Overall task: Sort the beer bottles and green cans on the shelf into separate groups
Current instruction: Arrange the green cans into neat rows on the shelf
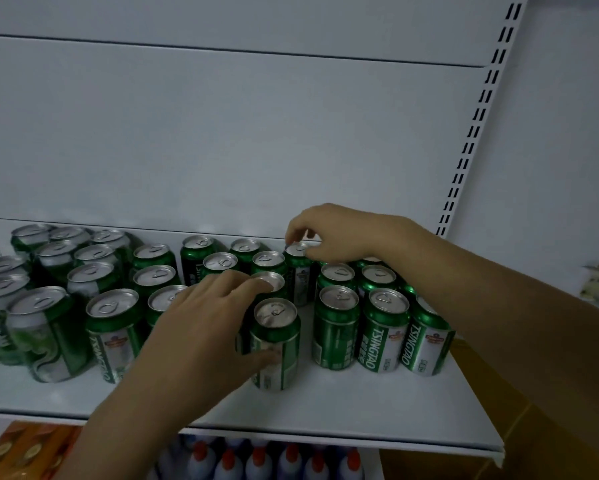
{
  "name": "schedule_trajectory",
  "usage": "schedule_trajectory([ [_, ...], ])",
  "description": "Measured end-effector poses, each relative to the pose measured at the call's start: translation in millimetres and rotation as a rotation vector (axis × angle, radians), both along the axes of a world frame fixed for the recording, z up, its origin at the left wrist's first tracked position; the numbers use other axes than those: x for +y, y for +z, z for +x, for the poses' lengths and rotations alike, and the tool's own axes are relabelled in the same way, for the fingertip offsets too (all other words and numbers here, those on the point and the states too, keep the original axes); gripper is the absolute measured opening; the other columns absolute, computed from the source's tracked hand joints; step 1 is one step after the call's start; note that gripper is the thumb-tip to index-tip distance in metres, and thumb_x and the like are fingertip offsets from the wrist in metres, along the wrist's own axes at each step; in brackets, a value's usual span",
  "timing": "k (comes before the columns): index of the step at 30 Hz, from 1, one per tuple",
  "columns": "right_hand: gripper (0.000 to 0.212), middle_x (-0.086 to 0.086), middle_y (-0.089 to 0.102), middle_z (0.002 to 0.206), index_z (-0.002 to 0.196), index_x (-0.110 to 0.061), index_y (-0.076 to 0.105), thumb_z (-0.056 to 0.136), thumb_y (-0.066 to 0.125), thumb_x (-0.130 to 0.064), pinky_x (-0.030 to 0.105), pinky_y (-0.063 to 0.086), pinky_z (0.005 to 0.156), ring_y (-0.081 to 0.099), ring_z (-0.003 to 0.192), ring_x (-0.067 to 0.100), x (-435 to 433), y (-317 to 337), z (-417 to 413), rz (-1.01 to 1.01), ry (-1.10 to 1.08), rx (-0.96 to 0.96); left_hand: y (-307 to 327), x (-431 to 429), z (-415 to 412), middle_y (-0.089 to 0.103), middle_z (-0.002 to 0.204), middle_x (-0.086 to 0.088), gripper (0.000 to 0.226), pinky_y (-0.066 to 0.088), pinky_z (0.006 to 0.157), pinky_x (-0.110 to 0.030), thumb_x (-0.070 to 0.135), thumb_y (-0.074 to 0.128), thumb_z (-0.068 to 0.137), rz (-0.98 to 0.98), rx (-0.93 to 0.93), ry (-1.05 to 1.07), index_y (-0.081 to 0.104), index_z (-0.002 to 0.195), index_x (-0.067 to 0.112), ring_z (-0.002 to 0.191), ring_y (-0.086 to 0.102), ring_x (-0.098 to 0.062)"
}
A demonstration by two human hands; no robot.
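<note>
Broadly, the white shelf (360,410) carries the green cans (336,327) upright in rows across its width. From the lower left, the left hand (201,327) reaches in palm down, its fingers stretched nearly straight over can tops and its thumb laid against the side of the front can (277,341). From the right, the right hand (332,233) arches downward, fingertips pinching the rim of the back can (299,271). Its forearm covers cans behind, and the left palm hides others. Cans at the left edge are blurred. Orange-capped bottles (256,462) below are cut off.
</note>
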State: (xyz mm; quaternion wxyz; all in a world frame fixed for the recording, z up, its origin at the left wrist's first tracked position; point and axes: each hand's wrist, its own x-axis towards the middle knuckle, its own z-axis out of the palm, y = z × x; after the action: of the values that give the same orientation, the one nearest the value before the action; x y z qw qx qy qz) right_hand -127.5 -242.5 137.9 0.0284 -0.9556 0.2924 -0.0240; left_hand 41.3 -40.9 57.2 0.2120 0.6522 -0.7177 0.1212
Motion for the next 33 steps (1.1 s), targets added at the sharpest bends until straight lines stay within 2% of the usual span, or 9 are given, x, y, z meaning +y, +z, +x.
schedule_trajectory([
  [3,0.052,0.001,0.052,0.143,0.142,-0.027,0.052,0.093,0.064,-0.016,0.033,0.046,0.101,0.051,0.128,0.02,-16,-7,26,-0.005,-0.028,0.132,2,2,11,0.027,0.154,0.026,0.105,0.034,0.114,-0.031,0.081,0.067,0.068,0.086,-0.044,0.011,0.017,0.154,0.049,0.142,0.03,-0.005],
  [6,0.07,0.001,0.048,0.147,0.147,-0.029,0.047,0.084,0.078,-0.018,0.035,0.046,0.099,0.049,0.131,0.022,-27,-13,40,0.04,-0.039,0.188,7,5,22,0.017,0.157,0.028,0.112,0.037,0.113,-0.028,0.074,0.074,0.07,0.162,-0.032,0.007,0.005,0.156,0.051,0.143,0.027,-0.003],
  [10,0.074,-0.004,0.051,0.141,0.143,-0.029,0.052,0.078,0.088,-0.03,0.031,0.045,0.095,0.05,0.124,0.014,-32,-21,51,0.078,0.009,0.176,8,4,27,0.021,0.158,0.025,0.102,0.041,0.11,-0.029,0.06,0.075,0.081,0.179,-0.029,0.018,0.007,0.157,0.049,0.144,0.027,-0.005],
  [13,0.073,-0.006,0.057,0.137,0.14,-0.037,0.052,0.076,0.086,-0.036,0.043,0.05,0.1,0.056,0.122,0.018,-32,-29,54,0.091,0.035,0.14,3,-2,30,0.027,0.158,0.022,0.094,0.038,0.113,-0.029,0.052,0.073,0.086,0.178,-0.041,0.029,0.013,0.158,0.044,0.145,0.026,-0.006],
  [16,0.068,-0.006,0.059,0.135,0.139,-0.04,0.052,0.08,0.084,-0.033,0.047,0.051,0.1,0.057,0.12,0.018,-28,-29,52,0.096,0.062,0.129,3,-5,30,0.023,0.161,0.023,0.098,0.032,0.118,-0.032,0.062,0.072,0.082,0.195,-0.059,0.002,0.013,0.159,0.043,0.147,0.019,-0.006],
  [18,0.064,-0.01,0.056,0.124,0.137,-0.04,0.054,0.081,0.084,-0.035,0.044,0.051,0.097,0.058,0.114,0.019,-22,-23,49,0.075,0.062,0.138,5,-7,26,0.018,0.163,0.024,0.106,0.022,0.122,-0.033,0.078,0.066,0.074,0.202,-0.061,-0.017,0.013,0.16,0.043,0.15,0.014,-0.005],
  [21,0.066,-0.012,0.047,0.114,0.137,-0.036,0.055,0.08,0.086,-0.035,0.038,0.05,0.094,0.056,0.109,0.019,-13,-13,45,0.055,0.06,0.186,6,-8,18,0.025,0.162,0.022,0.115,0.006,0.127,-0.036,0.095,0.052,0.066,0.202,-0.066,-0.037,0.012,0.159,0.043,0.152,0.017,-0.004],
  [25,0.068,-0.01,0.044,0.117,0.134,-0.039,0.056,0.074,0.089,-0.041,0.033,0.046,0.092,0.047,0.105,0.014,-7,-7,36,0.025,0.059,0.238,5,-11,15,0.026,0.163,0.022,0.114,-0.003,0.128,-0.042,0.098,0.047,0.065,0.233,-0.078,-0.063,0.009,0.159,0.045,0.153,0.016,-0.002],
  [33,0.075,-0.008,0.047,0.131,0.133,-0.048,0.054,0.068,0.09,-0.052,0.043,0.047,0.104,0.047,0.124,0.022,-13,-13,18,-0.033,0.026,0.266,6,-14,15,0.015,0.167,0.021,0.111,-0.015,0.125,-0.049,0.095,0.049,0.07,0.287,-0.129,-0.15,0.012,0.16,0.043,0.154,0.004,0.001],
])
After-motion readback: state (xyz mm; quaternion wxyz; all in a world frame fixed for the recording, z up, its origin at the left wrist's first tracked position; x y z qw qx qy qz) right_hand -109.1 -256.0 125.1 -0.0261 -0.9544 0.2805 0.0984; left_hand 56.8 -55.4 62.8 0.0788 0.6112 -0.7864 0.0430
